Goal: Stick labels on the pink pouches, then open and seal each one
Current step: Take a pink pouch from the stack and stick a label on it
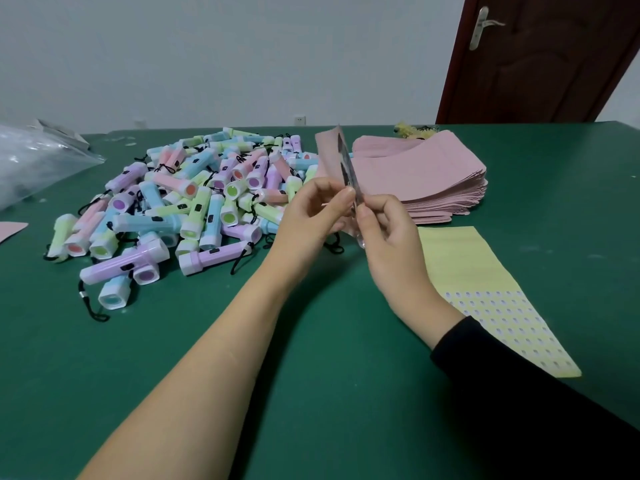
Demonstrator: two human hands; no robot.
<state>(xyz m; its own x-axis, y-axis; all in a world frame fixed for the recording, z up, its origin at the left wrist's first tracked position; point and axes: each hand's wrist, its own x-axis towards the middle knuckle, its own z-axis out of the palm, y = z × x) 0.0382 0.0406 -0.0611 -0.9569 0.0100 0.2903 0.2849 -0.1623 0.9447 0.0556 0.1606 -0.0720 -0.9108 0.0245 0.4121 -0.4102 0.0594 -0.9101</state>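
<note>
I hold one pink pouch point(331, 150) upright and edge-on above the green table point(311, 341). My left hand point(311, 216) pinches its near edge from the left, and my right hand point(384, 230) pinches the same edge from the right. The two walls of the pouch look slightly parted at the top. A thick stack of pink pouches point(426, 174) lies behind my right hand. A yellow label sheet point(485, 289) lies flat under my right wrist, with several small labels on its lower half.
A large heap of pastel toy flashlights point(194, 202) with black cords fills the table's left middle. A clear plastic bag point(38, 161) sits far left, and a single pink pouch point(10, 228) lies at the left edge. A dark red door point(540, 57) stands behind.
</note>
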